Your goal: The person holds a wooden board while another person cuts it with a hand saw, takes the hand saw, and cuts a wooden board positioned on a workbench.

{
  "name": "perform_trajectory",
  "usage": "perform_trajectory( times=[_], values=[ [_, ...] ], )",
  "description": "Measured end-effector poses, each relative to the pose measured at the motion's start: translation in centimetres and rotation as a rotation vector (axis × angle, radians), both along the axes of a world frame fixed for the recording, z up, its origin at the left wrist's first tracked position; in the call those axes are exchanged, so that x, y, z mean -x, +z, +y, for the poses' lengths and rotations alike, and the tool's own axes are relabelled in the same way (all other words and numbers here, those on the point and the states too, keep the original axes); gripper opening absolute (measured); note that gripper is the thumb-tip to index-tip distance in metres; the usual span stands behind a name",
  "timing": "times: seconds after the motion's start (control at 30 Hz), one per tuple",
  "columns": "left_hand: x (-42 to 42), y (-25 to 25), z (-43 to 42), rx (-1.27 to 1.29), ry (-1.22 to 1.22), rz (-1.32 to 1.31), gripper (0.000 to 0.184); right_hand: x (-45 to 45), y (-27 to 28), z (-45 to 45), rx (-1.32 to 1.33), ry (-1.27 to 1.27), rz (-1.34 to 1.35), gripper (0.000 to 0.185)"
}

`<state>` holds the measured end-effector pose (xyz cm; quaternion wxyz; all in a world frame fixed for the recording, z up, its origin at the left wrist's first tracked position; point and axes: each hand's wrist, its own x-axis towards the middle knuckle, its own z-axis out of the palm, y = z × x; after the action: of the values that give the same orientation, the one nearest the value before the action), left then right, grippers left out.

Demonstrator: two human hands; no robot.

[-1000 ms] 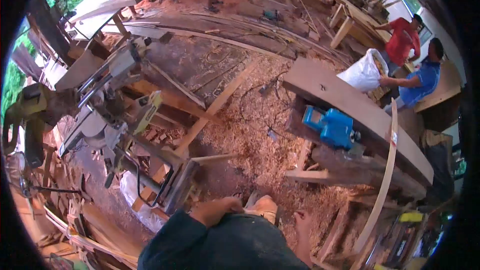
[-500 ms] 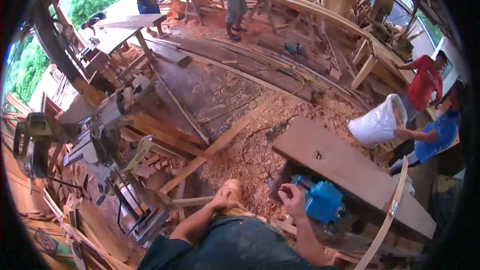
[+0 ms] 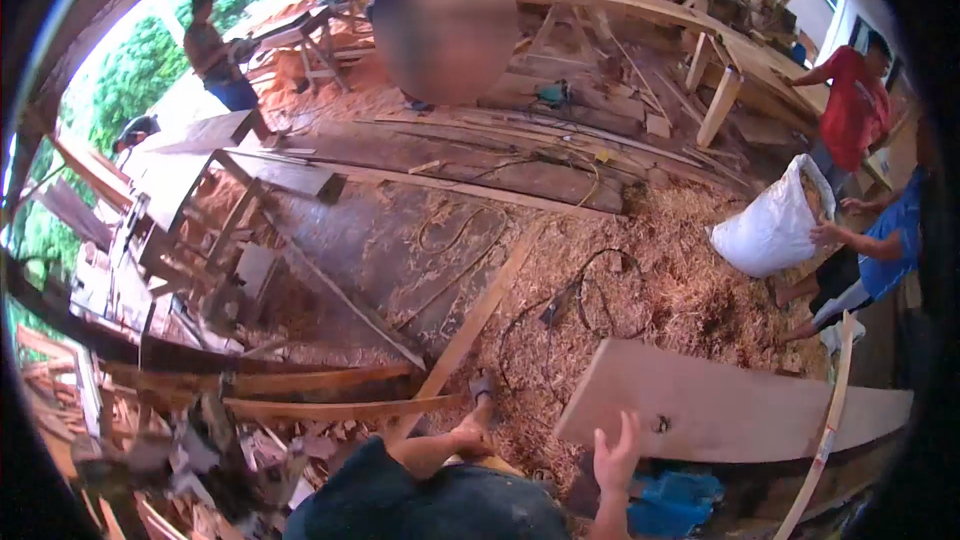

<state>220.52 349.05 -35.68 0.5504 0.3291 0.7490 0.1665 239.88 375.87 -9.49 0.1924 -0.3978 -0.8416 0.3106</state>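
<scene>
My right hand (image 3: 616, 452) is raised with its fingers apart, holding nothing, in front of the near left part of a thick wooden slab (image 3: 720, 405). Below the slab, just right of my wrist, part of a blue power tool (image 3: 675, 502) shows. My left hand (image 3: 468, 438) is low in front of my body, near my knee; its fingers are not clear. Just beyond it a sandalled foot (image 3: 482, 387) stands by a long board (image 3: 480, 315) on the shavings. A thin curved wood strip (image 3: 828, 430) crosses the slab's right part.
Two people at the right, in red (image 3: 855, 110) and blue (image 3: 890, 245), stand by a white sack (image 3: 770, 225). Another person (image 3: 215, 55) is at the back left, and one more stands partly blurred at the back. Cables (image 3: 550, 312) and planks lie on the floor; beams and scraps fill the lower left.
The view has swung, and the yellowish saw at the left has dropped out of clear sight. My right hand has risen and its fingers have spread. The slab now appears lower.
</scene>
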Motion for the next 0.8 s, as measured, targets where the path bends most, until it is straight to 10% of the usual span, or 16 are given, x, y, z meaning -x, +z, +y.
perform_trajectory(
  times=[0.3, 0.53, 0.6, 0.7, 0.8],
  values=[
    [16.4, 1.9, 1.3, -0.061, -0.249, -0.131, 0.030, 3.2, -0.6, 0.8, 0.158, -0.320, -0.279, 0.065],
    [27.3, -1.2, -0.2, 0.199, -0.343, 0.003, 0.057, 9.2, 2.6, 3.1, 0.098, -0.515, -0.513, 0.066],
    [28.7, -2.9, -0.6, -0.167, -0.277, -0.074, 0.045, 9.1, 1.5, 4.5, 0.163, -0.538, -0.480, 0.068],
    [32.1, 1.2, 0.3, 0.098, -0.236, 0.019, 0.042, 9.7, -0.3, 6.6, 0.105, -0.560, -0.614, 0.071],
    [33.2, 2.8, 0.6, 0.111, -0.273, 0.025, 0.036, 17.6, 0.0, 7.7, -0.065, -0.458, -0.186, 0.071]
  ],
)
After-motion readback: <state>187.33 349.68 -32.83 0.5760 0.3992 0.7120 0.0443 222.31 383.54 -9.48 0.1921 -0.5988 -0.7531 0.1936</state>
